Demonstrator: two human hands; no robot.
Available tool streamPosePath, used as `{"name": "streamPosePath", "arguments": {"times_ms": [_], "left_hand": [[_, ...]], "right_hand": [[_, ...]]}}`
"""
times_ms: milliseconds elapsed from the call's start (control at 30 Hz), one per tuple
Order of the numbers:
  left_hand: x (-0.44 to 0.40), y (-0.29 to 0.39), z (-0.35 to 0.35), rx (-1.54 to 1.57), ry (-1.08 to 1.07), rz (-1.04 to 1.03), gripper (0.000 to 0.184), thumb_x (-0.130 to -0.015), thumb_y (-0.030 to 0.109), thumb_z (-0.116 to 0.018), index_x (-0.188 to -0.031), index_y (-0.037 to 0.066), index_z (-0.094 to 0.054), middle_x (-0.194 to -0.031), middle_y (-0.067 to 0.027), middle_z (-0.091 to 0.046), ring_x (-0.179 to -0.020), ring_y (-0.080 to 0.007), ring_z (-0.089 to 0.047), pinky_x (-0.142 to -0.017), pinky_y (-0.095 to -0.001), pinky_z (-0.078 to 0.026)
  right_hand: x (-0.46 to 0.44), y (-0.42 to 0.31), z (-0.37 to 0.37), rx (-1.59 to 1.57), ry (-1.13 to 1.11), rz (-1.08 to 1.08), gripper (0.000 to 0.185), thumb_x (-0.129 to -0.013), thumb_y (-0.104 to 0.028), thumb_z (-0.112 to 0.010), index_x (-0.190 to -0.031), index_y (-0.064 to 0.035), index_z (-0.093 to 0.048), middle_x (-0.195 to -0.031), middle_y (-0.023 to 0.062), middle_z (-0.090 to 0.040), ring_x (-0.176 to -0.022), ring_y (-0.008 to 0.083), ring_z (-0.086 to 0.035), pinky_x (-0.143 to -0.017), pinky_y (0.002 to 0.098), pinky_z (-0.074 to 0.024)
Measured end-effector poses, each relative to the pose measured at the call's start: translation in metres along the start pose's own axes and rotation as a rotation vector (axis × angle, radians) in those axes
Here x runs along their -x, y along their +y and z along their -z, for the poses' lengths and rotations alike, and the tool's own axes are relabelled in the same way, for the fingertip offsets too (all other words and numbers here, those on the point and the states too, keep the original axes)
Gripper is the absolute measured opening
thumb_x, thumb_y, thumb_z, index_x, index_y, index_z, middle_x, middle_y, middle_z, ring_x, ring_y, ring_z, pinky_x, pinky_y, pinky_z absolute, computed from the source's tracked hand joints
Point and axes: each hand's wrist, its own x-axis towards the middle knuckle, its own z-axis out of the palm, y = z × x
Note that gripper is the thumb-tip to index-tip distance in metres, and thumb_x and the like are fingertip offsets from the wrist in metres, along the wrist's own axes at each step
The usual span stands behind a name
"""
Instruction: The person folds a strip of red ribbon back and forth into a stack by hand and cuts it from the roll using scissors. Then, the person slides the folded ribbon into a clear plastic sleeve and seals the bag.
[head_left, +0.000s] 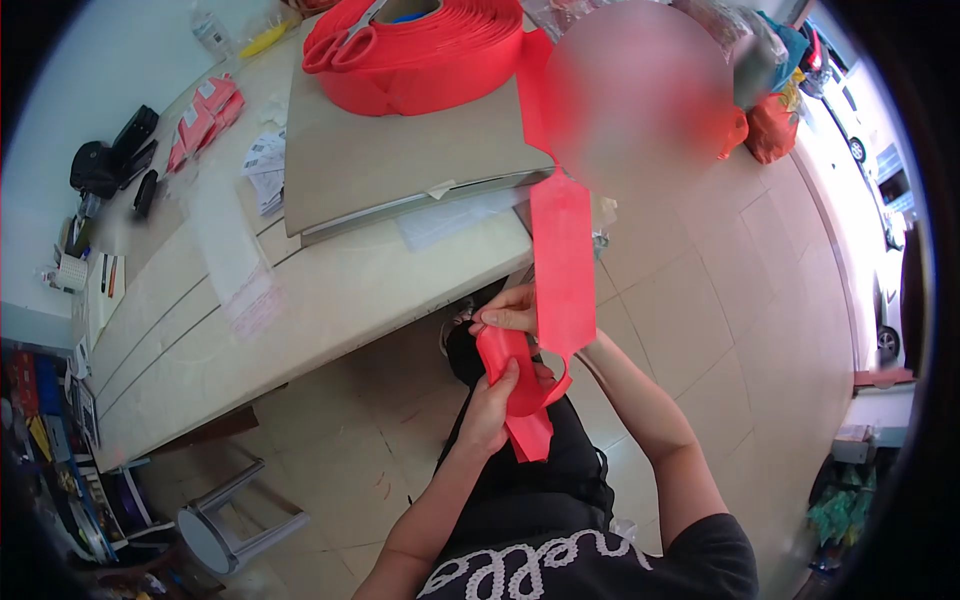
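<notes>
Nearest is the dark shirt with looping white letters, perhaps "hello", though the curve of the view makes them uncertain. Above it, the left hand is closed on the folded red strip, its thumb pressed flat on the face. The right hand, partly behind the hanging panel, pinches the top edge of the same fold. To do this well, the left thumb should hold the layers firm while the right fingers square the edge, keeping the narrow neck untwisted and the hanging length slack, so the thin joins are not strained.

The tabletop lies beyond, carrying a grey-brown board. On that sits the large red roll, with scissors resting on it. No brand can be made out on either. To the left, the red packets bear white labels, and the printed slips show dark marks; their print is too small to read.
</notes>
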Motion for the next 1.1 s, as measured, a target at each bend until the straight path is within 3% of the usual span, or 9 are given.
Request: {"name": "streamPosePath", "arguments": {"times_ms": [100, 133, 233, 500, 600, 733, 800, 900, 1100], "left_hand": [[-0.001, -0.006, 0.005, 0.153, -0.024, -0.028, 0.038, -0.097, 0.027, -0.040, -0.121, -0.002, -0.043, -0.110, -0.0157, -0.057, -0.103, -0.0245, -0.057, -0.091, -0.0398, -0.045], [-0.001, -0.008, 0.008, 0.217, -0.033, -0.036, 0.038, -0.097, 0.026, -0.039, -0.123, -0.001, -0.042, -0.114, -0.0164, -0.056, -0.106, -0.0256, -0.056, -0.093, -0.0410, -0.044], [-0.001, -0.012, 0.016, 0.338, -0.005, -0.046, 0.038, -0.097, 0.023, -0.036, -0.126, -0.001, -0.039, -0.123, -0.0180, -0.050, -0.115, -0.0280, -0.050, -0.100, -0.0432, -0.039], [-0.008, -0.036, 0.060, 0.655, -0.060, 0.135, 0.032, -0.096, 0.014, -0.035, -0.122, -0.002, -0.042, -0.122, -0.0199, -0.050, -0.110, -0.0297, -0.053, -0.096, -0.0453, -0.043], [0.001, -0.041, 0.061, 0.650, -0.214, 0.176, 0.029, -0.095, 0.012, -0.036, -0.120, -0.002, -0.043, -0.118, -0.0198, -0.052, -0.103, -0.0304, -0.057, -0.091, -0.0453, -0.047], [0.019, -0.030, 0.038, 0.492, -0.442, 0.181, 0.031, -0.095, 0.012, -0.032, -0.117, -0.006, -0.043, -0.112, -0.0220, -0.055, -0.097, -0.0325, -0.059, -0.081, -0.0466, -0.052], [0.017, -0.032, 0.035, 0.535, -0.193, 0.198, 0.030, -0.094, 0.011, -0.032, -0.117, -0.006, -0.043, -0.114, -0.0215, -0.054, -0.099, -0.0319, -0.058, -0.079, -0.0444, -0.053], [0.012, -0.033, 0.034, 0.695, 0.002, 0.225, 0.030, -0.094, 0.010, -0.033, -0.118, -0.005, -0.043, -0.116, -0.0204, -0.052, -0.101, -0.0305, -0.057, -0.078, -0.0419, -0.053], [0.013, -0.039, 0.021, 0.729, -0.004, 0.180, 0.029, -0.095, 0.009, -0.034, -0.119, -0.003, -0.044, -0.116, -0.0190, -0.052, -0.104, -0.0285, -0.055, -0.085, -0.0386, -0.051]], "right_hand": [[0.009, 0.023, 0.005, -0.496, 0.073, 0.086, 0.034, -0.087, -0.022, -0.060, -0.105, 0.0065, -0.058, -0.100, 0.0124, -0.065, -0.095, 0.0178, -0.062, -0.085, 0.0308, -0.0483], [0.008, 0.055, 0.019, -0.437, -0.015, 0.331, 0.043, -0.086, -0.018, -0.057, -0.123, 0.0033, -0.048, -0.113, 0.0138, -0.059, -0.106, 0.0207, -0.057, -0.091, 0.0326, -0.0445], [0.048, 0.080, 0.027, -0.090, 0.130, 0.122, 0.064, -0.079, -0.009, -0.056, -0.137, -0.0043, -0.031, -0.135, 0.0132, -0.041, -0.126, 0.0232, -0.037, -0.101, 0.0356, -0.0346], [0.117, 0.070, -0.018, 0.357, 0.047, 0.396, 0.084, -0.068, -0.010, -0.069, -0.141, -0.0097, -0.026, -0.150, 0.0114, -0.009, -0.139, 0.0261, 0.003, -0.111, 0.0435, -0.0067], [0.114, 0.073, -0.021, 0.430, 0.055, 0.536, 0.078, -0.068, -0.013, -0.072, -0.136, -0.0102, -0.035, -0.150, 0.0113, -0.013, -0.140, 0.0242, 0.001, -0.111, 0.0473, -0.0067], [0.111, 0.075, -0.018, 0.378, -0.023, 0.551, 0.060, -0.071, -0.011, -0.072, -0.126, -0.0080, -0.047, -0.124, 0.0096, -0.051, -0.126, 0.0210, -0.037, -0.111, 0.0465, -0.0084], [0.113, 0.083, -0.018, 0.264, -0.049, 0.495, 0.050, -0.074, -0.007, -0.070, -0.121, -0.0058, -0.052, -0.102, 0.0049, -0.066, -0.111, 0.0163, -0.053, -0.111, 0.0447, -0.0103], [0.111, 0.080, -0.025, 0.153, 0.070, 0.588, 0.029, -0.077, -0.007, -0.069, -0.105, -0.0050, -0.063, -0.089, 0.0017, -0.068, -0.091, 0.0130, -0.060, -0.112, 0.0436, -0.0107], [0.110, 0.084, -0.032, 0.010, 0.225, 0.529, 0.014, -0.081, -0.010, -0.066, -0.093, -0.0029, -0.067, -0.087, 0.0039, -0.068, -0.088, 0.0127, -0.061, -0.100, 0.0392, -0.0357]]}}
